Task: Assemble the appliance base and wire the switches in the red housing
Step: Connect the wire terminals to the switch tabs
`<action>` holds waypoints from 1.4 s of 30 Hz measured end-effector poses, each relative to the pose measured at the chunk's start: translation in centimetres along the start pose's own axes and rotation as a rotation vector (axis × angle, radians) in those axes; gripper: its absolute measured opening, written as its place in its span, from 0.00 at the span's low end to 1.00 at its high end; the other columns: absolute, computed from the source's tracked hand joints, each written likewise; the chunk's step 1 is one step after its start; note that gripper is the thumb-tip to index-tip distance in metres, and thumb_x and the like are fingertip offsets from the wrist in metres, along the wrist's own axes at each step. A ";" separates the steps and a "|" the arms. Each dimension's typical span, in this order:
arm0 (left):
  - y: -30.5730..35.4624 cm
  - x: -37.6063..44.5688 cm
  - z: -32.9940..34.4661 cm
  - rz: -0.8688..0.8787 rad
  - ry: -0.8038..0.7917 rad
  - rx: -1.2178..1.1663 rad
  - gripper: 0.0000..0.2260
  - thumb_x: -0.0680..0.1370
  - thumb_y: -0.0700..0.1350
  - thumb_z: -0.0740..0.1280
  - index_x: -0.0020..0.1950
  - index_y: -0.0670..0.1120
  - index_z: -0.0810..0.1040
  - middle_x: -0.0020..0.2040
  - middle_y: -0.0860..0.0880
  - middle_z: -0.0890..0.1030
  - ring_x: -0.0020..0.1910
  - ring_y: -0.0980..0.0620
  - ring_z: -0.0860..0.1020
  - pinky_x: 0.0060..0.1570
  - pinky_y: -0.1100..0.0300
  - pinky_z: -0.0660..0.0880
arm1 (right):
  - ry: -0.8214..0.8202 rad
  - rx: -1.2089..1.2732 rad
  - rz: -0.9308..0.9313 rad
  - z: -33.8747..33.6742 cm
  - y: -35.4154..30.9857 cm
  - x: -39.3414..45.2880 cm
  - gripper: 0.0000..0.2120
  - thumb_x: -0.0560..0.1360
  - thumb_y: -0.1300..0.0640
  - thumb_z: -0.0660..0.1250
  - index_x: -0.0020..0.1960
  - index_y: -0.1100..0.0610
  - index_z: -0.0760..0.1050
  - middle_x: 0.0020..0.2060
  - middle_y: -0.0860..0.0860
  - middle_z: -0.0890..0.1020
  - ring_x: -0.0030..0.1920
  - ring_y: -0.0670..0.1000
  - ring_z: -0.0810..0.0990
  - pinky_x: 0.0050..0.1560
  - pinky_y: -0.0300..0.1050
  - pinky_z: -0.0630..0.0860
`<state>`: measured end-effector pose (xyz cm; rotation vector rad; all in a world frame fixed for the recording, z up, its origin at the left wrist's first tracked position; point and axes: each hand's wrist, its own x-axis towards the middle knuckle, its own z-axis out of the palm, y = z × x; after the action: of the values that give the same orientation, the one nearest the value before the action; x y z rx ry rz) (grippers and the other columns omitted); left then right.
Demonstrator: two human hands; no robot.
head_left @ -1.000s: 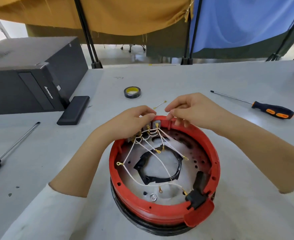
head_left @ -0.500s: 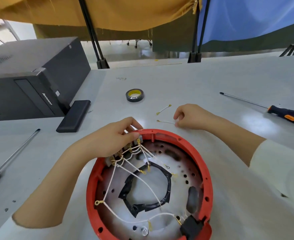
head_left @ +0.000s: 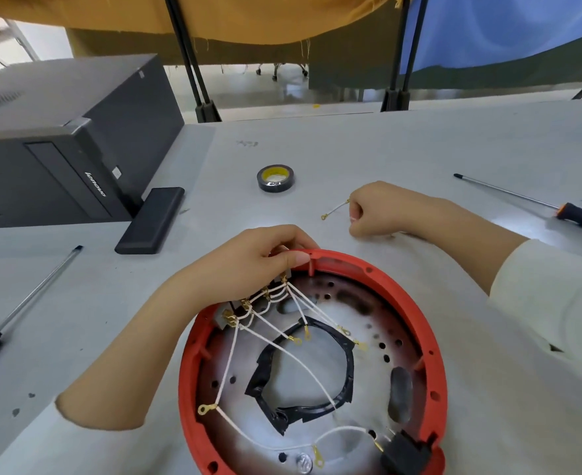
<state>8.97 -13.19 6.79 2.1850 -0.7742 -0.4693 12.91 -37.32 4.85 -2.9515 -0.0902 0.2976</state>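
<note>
Now the right hand (head_left: pixel 378 210) is off the red housing (head_left: pixel 416 303) and out on the bench (head_left: pixel 419 149) beyond its far rim; a second ago it was up at that rim beside the left hand (head_left: pixel 248 258), fingers busy at the switches. Its fingers are curled down and pinch the near end of a short loose wire (head_left: pixel 334 210) with brass ring ends, which lies on the bench just beside the knuckles. That reads as fetching the next jumper: the wiring is partly done and another link is about to go onto the switch row.

By contrast the left hand has stayed where it was, at the far left of the rim. Its thumb lies along the red edge and the fingers curl over and behind it, gripping the housing at the switches (head_left: pixel 227 318), which sit just below its palm. White wires (head_left: pixel 303 306) fan from those terminals across the pale floor of the housing, over a black ring (head_left: pixel 349 368) in the middle, several ending in free brass lugs. A black connector block (head_left: pixel 404 452) sits at the near rim.

Farther out, a roll of black tape (head_left: pixel 275 178) stands between the hands and the far edge. An orange-handled screwdriver (head_left: pixel 536 204) lies well to the right, another screwdriver (head_left: pixel 28 296) to the left, near a dark computer case (head_left: pixel 59 138) and a flat black block (head_left: pixel 150 219).
</note>
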 end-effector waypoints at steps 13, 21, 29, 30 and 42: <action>-1.5 -2.6 -1.1 -0.246 0.230 0.192 0.08 0.83 0.48 0.55 0.55 0.54 0.74 0.37 0.55 0.76 0.21 0.62 0.71 0.21 0.71 0.65 | 0.155 -0.249 -0.153 1.0 -0.9 2.0 0.11 0.75 0.59 0.59 0.53 0.56 0.76 0.49 0.55 0.79 0.46 0.56 0.76 0.40 0.44 0.68; 0.8 -2.1 -1.6 -0.210 -0.005 0.500 0.16 0.81 0.58 0.56 0.67 0.56 0.70 0.61 0.52 0.74 0.55 0.54 0.75 0.50 0.62 0.66 | 0.228 -0.127 -0.083 1.0 -0.7 0.2 0.04 0.72 0.57 0.60 0.44 0.56 0.73 0.39 0.52 0.76 0.40 0.55 0.75 0.35 0.44 0.67; 2.2 1.2 0.6 0.026 -0.045 0.353 0.13 0.83 0.49 0.56 0.61 0.51 0.77 0.59 0.54 0.79 0.57 0.55 0.75 0.55 0.63 0.67 | 0.269 0.452 0.007 -0.6 -1.2 -5.5 0.04 0.71 0.56 0.65 0.42 0.53 0.70 0.40 0.49 0.78 0.37 0.49 0.77 0.34 0.42 0.71; 1.9 1.1 0.6 0.025 -0.010 0.345 0.13 0.83 0.48 0.56 0.60 0.51 0.78 0.57 0.54 0.80 0.56 0.55 0.75 0.52 0.65 0.67 | 0.261 0.499 0.000 -0.6 -1.2 -6.4 0.05 0.72 0.57 0.65 0.45 0.53 0.70 0.41 0.50 0.79 0.39 0.50 0.78 0.35 0.43 0.72; 0.9 -2.6 1.4 -0.278 0.305 0.388 0.13 0.83 0.45 0.57 0.59 0.41 0.78 0.59 0.41 0.79 0.59 0.42 0.75 0.51 0.57 0.68 | 0.243 0.341 0.067 -0.2 -2.2 -14.1 0.11 0.71 0.48 0.65 0.38 0.53 0.80 0.36 0.48 0.81 0.40 0.51 0.80 0.36 0.41 0.73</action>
<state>5.89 -12.69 6.84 2.6626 -0.4203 -0.1150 -0.90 -36.31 8.18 -2.6284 0.0838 -0.0371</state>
